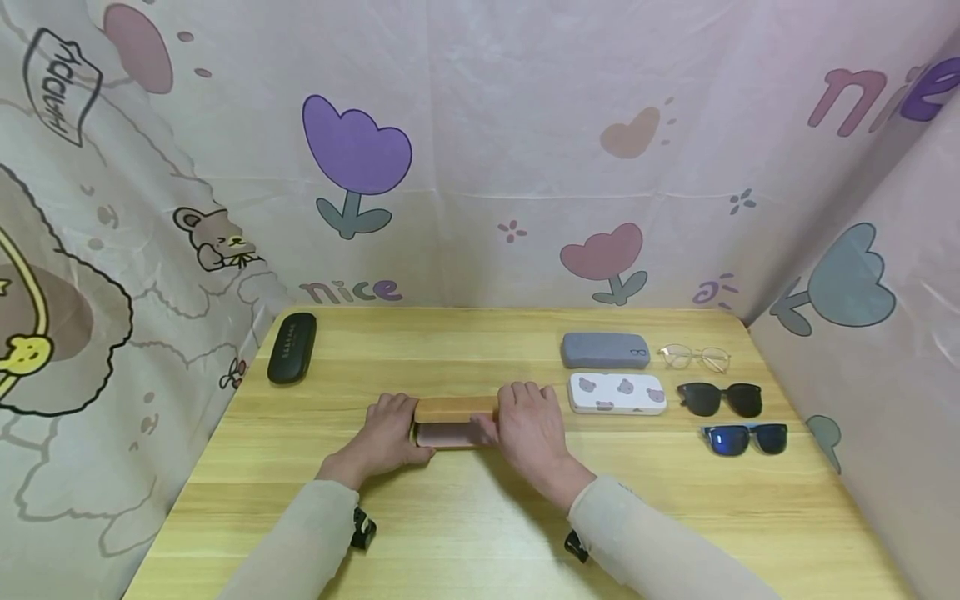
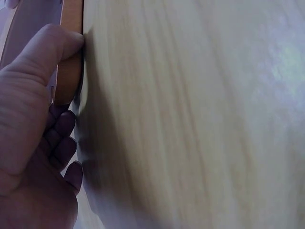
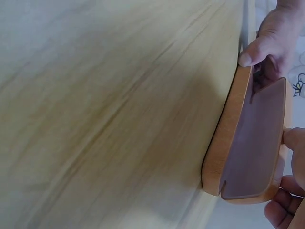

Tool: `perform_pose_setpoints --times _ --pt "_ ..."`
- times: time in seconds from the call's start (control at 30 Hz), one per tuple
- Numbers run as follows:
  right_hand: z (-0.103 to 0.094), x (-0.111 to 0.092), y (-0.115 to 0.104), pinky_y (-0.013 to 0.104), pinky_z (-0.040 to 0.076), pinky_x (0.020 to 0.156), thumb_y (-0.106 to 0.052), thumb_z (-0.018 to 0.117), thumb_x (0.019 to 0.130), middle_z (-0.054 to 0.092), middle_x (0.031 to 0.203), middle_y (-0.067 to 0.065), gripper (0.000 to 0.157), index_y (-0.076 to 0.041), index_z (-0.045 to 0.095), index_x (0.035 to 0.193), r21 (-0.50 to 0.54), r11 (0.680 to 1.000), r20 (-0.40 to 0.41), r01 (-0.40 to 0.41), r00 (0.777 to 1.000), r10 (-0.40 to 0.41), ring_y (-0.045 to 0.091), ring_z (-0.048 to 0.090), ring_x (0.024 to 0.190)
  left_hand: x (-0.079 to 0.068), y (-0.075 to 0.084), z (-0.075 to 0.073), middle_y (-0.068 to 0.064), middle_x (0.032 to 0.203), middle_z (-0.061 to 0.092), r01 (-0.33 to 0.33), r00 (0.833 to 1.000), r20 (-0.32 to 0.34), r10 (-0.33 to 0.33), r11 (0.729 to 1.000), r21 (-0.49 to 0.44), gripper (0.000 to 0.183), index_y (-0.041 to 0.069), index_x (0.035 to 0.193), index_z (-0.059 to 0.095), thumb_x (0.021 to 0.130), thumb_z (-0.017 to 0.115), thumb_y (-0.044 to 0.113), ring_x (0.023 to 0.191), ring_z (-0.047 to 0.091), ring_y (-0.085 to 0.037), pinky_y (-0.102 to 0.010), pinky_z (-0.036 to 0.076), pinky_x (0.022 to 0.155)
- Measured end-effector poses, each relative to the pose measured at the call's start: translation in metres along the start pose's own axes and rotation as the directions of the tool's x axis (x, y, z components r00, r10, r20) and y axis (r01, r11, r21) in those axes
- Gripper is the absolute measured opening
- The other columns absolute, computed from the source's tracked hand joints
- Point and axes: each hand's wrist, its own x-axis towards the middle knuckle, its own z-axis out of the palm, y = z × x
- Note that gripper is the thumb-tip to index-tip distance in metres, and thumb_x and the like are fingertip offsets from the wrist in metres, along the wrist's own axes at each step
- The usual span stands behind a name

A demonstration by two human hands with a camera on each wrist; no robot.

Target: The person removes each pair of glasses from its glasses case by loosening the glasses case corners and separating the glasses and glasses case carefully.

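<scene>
An orange-brown glasses case (image 1: pixel 455 409) lies lengthwise near the middle of the table, its lid partly raised and its greyish-mauve lining (image 3: pixel 252 143) showing. My left hand (image 1: pixel 384 435) grips the left end of the case. In the left wrist view its thumb (image 2: pixel 52 45) presses on the front wall, while the other fingers curl beneath the end. At the opposite end, my right hand (image 1: pixel 531 429) holds the lid. The right wrist view shows the thumb (image 3: pixel 294 138) on the lid's edge and the fingertips around its end corner.
To the right are a blue-grey glasses case (image 1: pixel 606 351), a white bear-print case (image 1: pixel 617 394), thin-framed glasses (image 1: pixel 696 358), black sunglasses (image 1: pixel 720 399) and blue-lensed sunglasses (image 1: pixel 745 439). A black case (image 1: pixel 292 348) sits at the far left. Printed curtains (image 1: pixel 480 150) surround the table's back and sides.
</scene>
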Motion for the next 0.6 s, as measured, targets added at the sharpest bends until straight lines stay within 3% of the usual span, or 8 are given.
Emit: perform_pose_setpoints --times 0.27,0.6 --pt "0.0 -0.008 -0.001 0.035 0.034 0.067 -0.065 0.069 0.093 0.047 0.07 -0.003 0.053 -0.018 0.053 0.077 0.019 1.0 0.058 -0.004 0.998 0.003 0.019 0.044 0.066 0.001 -0.001 0.0 -0.014 0.138 0.06 0.007 1.0 -0.001 -0.007 1.0 -0.009 0.085 -0.001 0.145 0.054 0.08 0.087 0.043 0.127 0.045 -0.035 -0.052 0.035 0.107" --pt "0.007 -0.019 -0.002 0.035 0.038 0.068 -0.059 0.065 0.099 0.054 0.074 0.0 0.049 -0.016 0.054 0.078 0.03 1.0 0.095 -0.001 0.995 -0.001 0.021 0.05 0.07 -0.001 0.001 0.002 -0.015 0.14 0.059 0.021 1.0 -0.007 -0.022 0.999 -0.032 0.087 -0.001 0.147 0.053 0.081 0.087 0.043 0.129 0.044 -0.035 -0.053 0.035 0.108"
